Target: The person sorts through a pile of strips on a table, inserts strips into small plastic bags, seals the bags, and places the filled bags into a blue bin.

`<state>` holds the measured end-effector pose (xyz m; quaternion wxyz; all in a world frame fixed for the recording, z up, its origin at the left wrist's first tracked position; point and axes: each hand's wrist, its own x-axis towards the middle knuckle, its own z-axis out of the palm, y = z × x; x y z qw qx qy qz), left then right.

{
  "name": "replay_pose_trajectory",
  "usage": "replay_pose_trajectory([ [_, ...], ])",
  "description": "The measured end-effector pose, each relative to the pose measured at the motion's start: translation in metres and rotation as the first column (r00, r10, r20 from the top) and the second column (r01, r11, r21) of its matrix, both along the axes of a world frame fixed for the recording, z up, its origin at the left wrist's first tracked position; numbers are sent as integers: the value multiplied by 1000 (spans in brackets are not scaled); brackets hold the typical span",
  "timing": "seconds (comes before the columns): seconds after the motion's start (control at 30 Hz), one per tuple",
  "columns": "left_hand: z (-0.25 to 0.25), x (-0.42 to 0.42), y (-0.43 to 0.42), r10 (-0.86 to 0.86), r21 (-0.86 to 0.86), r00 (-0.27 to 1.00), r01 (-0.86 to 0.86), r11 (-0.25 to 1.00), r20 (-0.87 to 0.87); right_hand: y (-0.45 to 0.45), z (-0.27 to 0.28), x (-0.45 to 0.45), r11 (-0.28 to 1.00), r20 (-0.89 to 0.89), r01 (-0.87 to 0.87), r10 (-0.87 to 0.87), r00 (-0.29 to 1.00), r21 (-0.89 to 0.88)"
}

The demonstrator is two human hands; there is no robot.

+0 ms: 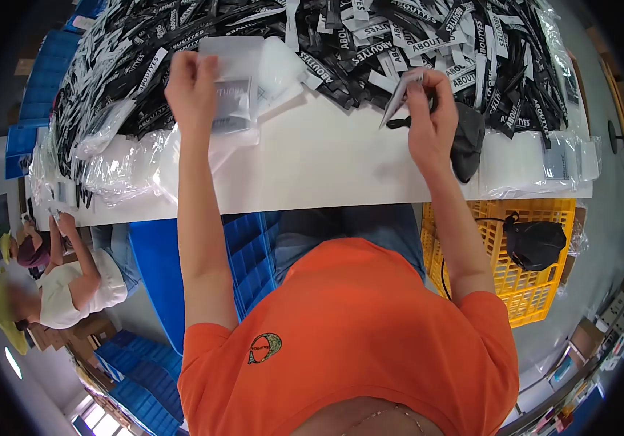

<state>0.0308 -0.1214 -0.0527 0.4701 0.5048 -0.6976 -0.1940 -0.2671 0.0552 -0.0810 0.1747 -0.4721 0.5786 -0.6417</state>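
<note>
My left hand [194, 83] is closed on the edge of a clear plastic bag [235, 54], above the left part of the table; a grey printed panel shows in it. White plastic bags [277, 73] lie beside and beneath it. Farther right, my right hand [432, 112] pinches a thin, pale, flat piece [399, 98], seen nearly edge-on; its kind is unclear. A black fabric item [468, 145] lies just behind that hand, and I cannot tell whether they touch. Black and white straps lettered ABOUTYES [428, 43] are heaped beyond both hands.
The white table [312, 160] runs across in front of me. Stacks of clear bags lie left [123, 163] and right [526, 171]. Blue crates [250, 251] and a yellow crate [533, 291] with a black bag [537, 243] stand below. Co-workers [83, 287] are at left.
</note>
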Motion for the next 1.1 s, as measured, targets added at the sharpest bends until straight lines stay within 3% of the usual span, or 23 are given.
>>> replay_pose_trajectory([
  [0.1, 30, -2, 50, -97, 116, 989, 110, 987, -113, 10, -7, 25, 992, 411, -127, 105, 905, 25],
  [0.13, 35, -3, 68, -139, 165, 978, 164, 972, -152, 14, 5, 34, 972, 572, -187, 72, 817, 144],
  [0.17, 38, -7, 90, -175, 250, 966, 220, 943, -189, 12, -8, 43, 983, 738, -160, 38, 673, 95],
  [0.23, 29, -8, 120, -215, 323, 970, 242, 915, -115, 17, -19, 42, 974, 870, -227, 97, 484, 18],
  [0.33, 4, -8, 144, -201, 370, 962, 258, 893, -185, 20, -10, 55, 994, 583, -52, 98, 806, -95],
  [0.4, -13, -6, 147, -167, 405, 961, 246, 880, -222, 22, -7, 50, 994, 247, -105, 92, 965, 40],
  [0.43, -30, -7, 146, -105, 342, 975, 168, 925, -194, 22, -6, 50, 988, 64, -114, 107, 992, 108],
  [0.5, -69, -12, 135, 43, 204, 988, -12, 979, -147, 24, -7, 56, 970, 45, -173, 168, 985, 170],
  [0.57, -86, -11, 122, 31, 180, 976, 9, 984, -217, 22, -13, 65, 961, 33, -227, 225, 974, 157],
  [0.63, -90, -11, 111, 88, 135, 996, -83, 987, -29, 21, -21, 68, 934, 153, -264, 232, 961, 240],
  [0.77, -79, -14, 113, 38, 240, 981, 9, 971, -191, 16, -51, 65, 954, 41, -186, 181, 983, 234],
  [0.83, -80, -12, 121, 30, 197, 929, 47, 979, -369, 21, -48, 61, 901, 117, -220, 190, 975, 374],
  [0.9, -56, 4, 154, -31, 392, 850, 274, 878, -526, 20, -54, 62, 920, 88, -227, 210, 974, 319],
  [1.0, -18, 63, 205, -100, 448, 785, 447, 774, -611, 17, -64, 57, 913, 77, -246, 234, 969, 324],
  [1.03, -16, 104, 218, -44, 534, 871, 338, 775, -489, 17, -64, 56, 914, 58, -241, 235, 970, 328],
  [1.07, -51, 138, 232, 132, 383, 823, 110, 917, -553, 16, -63, 57, 912, 39, -237, 238, 970, 336],
  [1.1, -47, 183, 237, 291, 525, 813, 20, 851, -504, 17, -62, 58, 910, 13, -228, 239, 971, 346],
])
